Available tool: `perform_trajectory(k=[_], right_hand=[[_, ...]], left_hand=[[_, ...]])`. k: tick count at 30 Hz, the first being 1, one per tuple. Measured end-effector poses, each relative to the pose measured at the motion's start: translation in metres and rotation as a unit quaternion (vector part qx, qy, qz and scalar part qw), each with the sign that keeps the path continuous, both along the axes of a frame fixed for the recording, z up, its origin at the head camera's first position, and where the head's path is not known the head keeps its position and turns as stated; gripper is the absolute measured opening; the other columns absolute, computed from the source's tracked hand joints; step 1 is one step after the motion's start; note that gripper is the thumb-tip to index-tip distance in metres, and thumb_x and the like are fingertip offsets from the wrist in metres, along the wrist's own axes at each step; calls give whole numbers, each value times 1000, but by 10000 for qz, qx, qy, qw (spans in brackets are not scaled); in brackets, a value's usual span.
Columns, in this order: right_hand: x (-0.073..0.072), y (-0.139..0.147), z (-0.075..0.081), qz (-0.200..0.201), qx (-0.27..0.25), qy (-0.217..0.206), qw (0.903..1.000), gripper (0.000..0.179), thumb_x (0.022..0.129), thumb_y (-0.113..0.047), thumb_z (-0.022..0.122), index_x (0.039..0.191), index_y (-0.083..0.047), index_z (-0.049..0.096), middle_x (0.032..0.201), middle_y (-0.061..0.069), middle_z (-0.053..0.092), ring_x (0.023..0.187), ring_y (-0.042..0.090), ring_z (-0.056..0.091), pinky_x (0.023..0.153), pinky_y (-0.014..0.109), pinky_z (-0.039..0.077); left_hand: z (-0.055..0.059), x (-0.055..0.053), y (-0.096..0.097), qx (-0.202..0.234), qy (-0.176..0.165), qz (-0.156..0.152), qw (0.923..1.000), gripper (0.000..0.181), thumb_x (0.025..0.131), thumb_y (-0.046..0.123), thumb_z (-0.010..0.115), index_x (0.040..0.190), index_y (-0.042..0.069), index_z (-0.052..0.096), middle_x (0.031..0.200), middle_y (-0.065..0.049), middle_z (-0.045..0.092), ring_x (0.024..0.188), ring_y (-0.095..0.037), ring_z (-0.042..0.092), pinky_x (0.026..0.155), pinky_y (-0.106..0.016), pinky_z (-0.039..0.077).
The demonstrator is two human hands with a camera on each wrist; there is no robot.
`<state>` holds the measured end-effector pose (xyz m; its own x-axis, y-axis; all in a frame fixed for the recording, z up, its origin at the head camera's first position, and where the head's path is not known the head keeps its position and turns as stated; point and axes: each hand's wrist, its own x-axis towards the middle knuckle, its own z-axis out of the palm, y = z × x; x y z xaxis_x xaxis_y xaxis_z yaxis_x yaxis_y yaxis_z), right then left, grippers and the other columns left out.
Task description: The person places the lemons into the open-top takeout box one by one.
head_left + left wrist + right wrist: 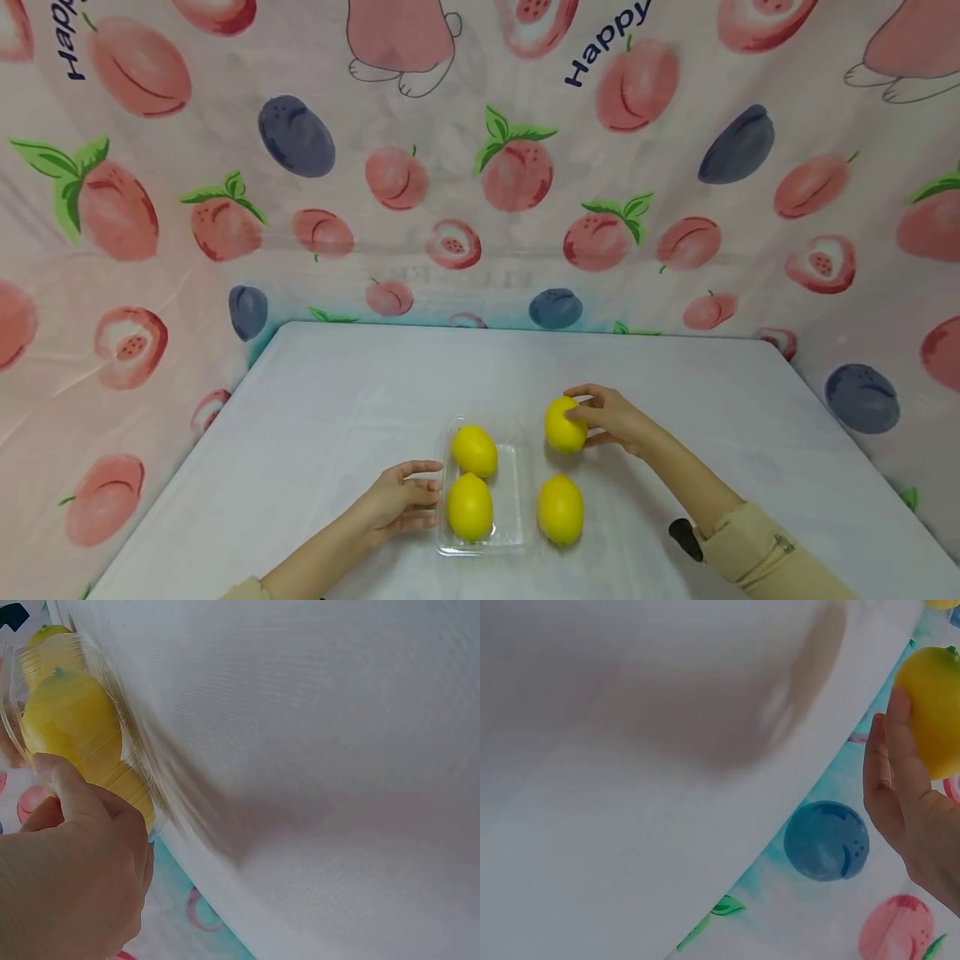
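Observation:
My right hand [617, 419] grips a yellow lemon [564, 427], thumb and fingers round its right side. In the right wrist view, the lemon [934, 712] has a green tip, and the hand's fingers [907, 754] lie along it. A clear plastic tray [510, 537] stands to the left, with two lemons in its left half: a far lemon [474, 451] and a near lemon [470, 508]. My left hand [393, 502] is at the tray's left wall, fingertips touching it. The left wrist view shows that hand [86, 859] against the clear side, beside a lemon [71, 724].
Another lemon [561, 510] lies on the white table [360, 375], just right of the tray and nearer than the held one. A fruit-print cloth [450, 192] hangs behind the table and along its sides. A dark object [686, 540] shows at the right sleeve's cuff.

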<state>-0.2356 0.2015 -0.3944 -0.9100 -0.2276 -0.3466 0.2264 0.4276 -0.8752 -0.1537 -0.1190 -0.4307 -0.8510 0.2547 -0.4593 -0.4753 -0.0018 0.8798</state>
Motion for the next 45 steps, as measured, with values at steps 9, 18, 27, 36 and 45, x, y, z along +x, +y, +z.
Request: perform_trajectory(k=[9, 18, 27, 36, 45], right_hand=[[4, -6, 13, 92, -171, 173, 9997, 49, 90, -17, 59, 134, 0, 43, 121, 21, 49, 97, 24, 55, 85, 45, 56], [15, -21, 16, 146, -175, 215, 9995, 49, 90, -16, 60, 134, -1, 44, 120, 21, 51, 94, 23, 57, 82, 44, 57], [13, -37, 18, 115, 101, 443, 9989, 46, 89, -17, 62, 131, -4, 49, 123, 22, 48, 94, 24, 57, 77, 40, 59], [16, -50, 16, 354, 440, 960, 9938, 43, 88, -16, 65, 128, -5, 52, 122, 22, 51, 90, 23, 56, 70, 35, 59], [19, -63, 13, 659, 1041, 1640, 9787, 43, 85, -15, 68, 124, -5, 55, 112, 17, 57, 79, 20, 54, 60, 24, 53]], left_hand=[[1, -2, 1, -11, 54, 43, 10000, 46, 88, -4, 55, 132, -4, 41, 88, -1, 59, 72, -10, 58, 69, -29, 60], [-5, 2, 0, 65, 59, -96, 9999, 49, 87, -4, 57, 133, -4, 40, 90, 0, 58, 73, -10, 57, 67, -26, 59], [-4, 1, 0, 59, 62, -52, 9999, 49, 87, -4, 57, 132, -4, 40, 88, 0, 58, 72, -10, 58, 65, -25, 59], [-1, 1, 1, 29, 93, -64, 9999, 48, 87, -5, 57, 132, -4, 41, 88, 0, 59, 71, -10, 58, 65, -26, 59], [0, 0, 2, 13, 105, -26, 9999, 48, 87, -6, 57, 131, -5, 41, 86, 0, 58, 69, -9, 57, 63, -24, 58]])
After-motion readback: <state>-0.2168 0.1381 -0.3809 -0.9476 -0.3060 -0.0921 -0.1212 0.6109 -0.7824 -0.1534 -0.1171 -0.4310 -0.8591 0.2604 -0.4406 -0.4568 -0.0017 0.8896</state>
